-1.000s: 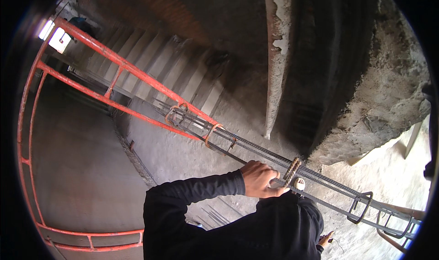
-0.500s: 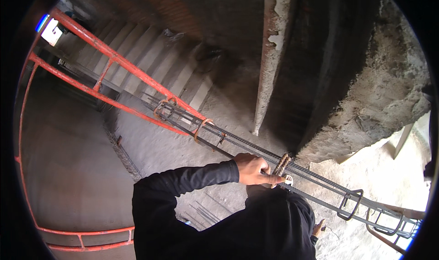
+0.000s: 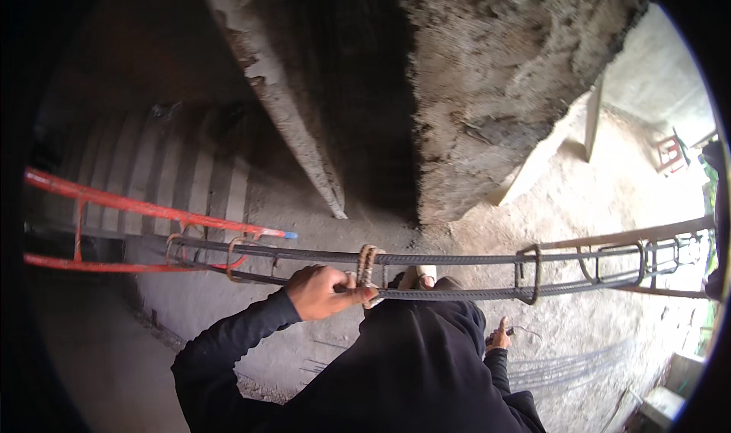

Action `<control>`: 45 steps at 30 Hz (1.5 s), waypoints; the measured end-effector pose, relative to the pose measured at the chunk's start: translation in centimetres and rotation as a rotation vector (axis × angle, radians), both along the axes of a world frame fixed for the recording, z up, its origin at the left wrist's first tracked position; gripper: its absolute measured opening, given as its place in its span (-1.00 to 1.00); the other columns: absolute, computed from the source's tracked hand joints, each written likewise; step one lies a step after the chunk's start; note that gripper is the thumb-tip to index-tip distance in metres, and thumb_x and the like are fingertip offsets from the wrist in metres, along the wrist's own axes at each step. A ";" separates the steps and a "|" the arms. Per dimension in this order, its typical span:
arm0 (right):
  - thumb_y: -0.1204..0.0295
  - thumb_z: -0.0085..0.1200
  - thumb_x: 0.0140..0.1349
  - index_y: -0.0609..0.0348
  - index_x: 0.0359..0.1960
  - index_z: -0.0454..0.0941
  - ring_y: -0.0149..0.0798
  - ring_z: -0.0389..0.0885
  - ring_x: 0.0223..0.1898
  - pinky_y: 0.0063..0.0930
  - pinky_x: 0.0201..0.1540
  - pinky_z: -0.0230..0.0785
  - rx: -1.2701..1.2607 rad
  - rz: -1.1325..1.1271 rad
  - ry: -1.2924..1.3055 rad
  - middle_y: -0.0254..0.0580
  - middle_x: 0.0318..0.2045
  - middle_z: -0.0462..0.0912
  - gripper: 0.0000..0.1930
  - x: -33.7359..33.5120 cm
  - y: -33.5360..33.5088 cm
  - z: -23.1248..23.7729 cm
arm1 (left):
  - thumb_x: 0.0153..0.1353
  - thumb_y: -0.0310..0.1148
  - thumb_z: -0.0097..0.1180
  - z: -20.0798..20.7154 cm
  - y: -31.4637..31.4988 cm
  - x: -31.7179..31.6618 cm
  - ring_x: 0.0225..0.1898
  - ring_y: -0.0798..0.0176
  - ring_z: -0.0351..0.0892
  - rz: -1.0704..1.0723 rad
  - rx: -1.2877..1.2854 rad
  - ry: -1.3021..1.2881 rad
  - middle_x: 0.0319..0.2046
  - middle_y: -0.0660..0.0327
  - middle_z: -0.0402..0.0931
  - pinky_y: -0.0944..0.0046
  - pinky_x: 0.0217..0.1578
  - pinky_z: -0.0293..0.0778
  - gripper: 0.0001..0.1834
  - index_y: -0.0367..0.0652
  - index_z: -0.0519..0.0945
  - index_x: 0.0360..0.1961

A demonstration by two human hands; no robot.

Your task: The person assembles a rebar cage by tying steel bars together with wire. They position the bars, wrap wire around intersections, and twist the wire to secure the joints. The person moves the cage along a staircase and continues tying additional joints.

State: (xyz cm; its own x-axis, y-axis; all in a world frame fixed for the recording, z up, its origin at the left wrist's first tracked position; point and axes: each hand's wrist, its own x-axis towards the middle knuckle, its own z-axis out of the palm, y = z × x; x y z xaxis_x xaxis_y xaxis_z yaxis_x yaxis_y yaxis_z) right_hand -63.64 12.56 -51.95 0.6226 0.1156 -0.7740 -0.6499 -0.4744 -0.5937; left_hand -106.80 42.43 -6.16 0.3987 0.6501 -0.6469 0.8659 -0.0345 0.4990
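Now closed: left hand (image 3: 324, 290) fingers around a rusty stirrup (image 3: 368, 269), slid further along the rebar cage (image 3: 457, 274) than a second ago, toward the next stirrup (image 3: 531, 273). Right hand (image 3: 499, 335) low, apparently pinching thin wire; grip unclear.

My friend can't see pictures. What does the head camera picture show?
A person's left hand grips a long cage of steel rebar next to a rusty wire ring wrapped around the bars. The right hand hangs lower by the dark clothing, above a dusty concrete floor, with an orange railing at left.
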 end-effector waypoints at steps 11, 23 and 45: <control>-0.14 0.44 0.06 -0.07 -0.60 0.36 -0.42 0.28 -0.75 -0.42 -0.64 0.18 0.049 0.019 -0.031 -0.45 -0.73 0.33 -0.45 0.4 1.2 -0.5 | 0.28 0.14 0.23 -0.1 -0.8 -0.9 -0.62 0.18 0.51 -0.038 0.095 -0.175 -0.68 0.18 0.44 0.17 -0.50 0.40 -0.49 -0.19 0.70 -0.30; -0.16 0.44 0.02 0.09 -0.60 0.46 -0.39 0.41 -0.68 -0.40 -0.59 0.29 -0.065 0.027 -0.101 -0.38 -0.68 0.45 -0.41 -0.5 0.2 -1.9 | 0.33 0.15 0.19 -0.7 -1.8 0.0 -0.38 0.30 0.57 0.059 0.118 -0.155 -0.53 0.14 0.56 0.23 -0.30 0.44 -0.38 -0.34 0.64 -0.42; 0.19 0.15 0.44 0.30 0.03 0.59 -0.56 0.27 -0.52 -0.58 -0.44 0.16 0.629 0.264 -0.356 -0.54 -0.53 0.33 -0.62 1.7 15.3 40.0 | 0.41 0.07 0.11 -1.0 -2.4 -0.5 -0.40 0.19 0.57 -0.008 0.173 -0.253 -0.46 0.03 0.62 0.14 -0.33 0.44 -0.44 -0.36 0.66 -0.27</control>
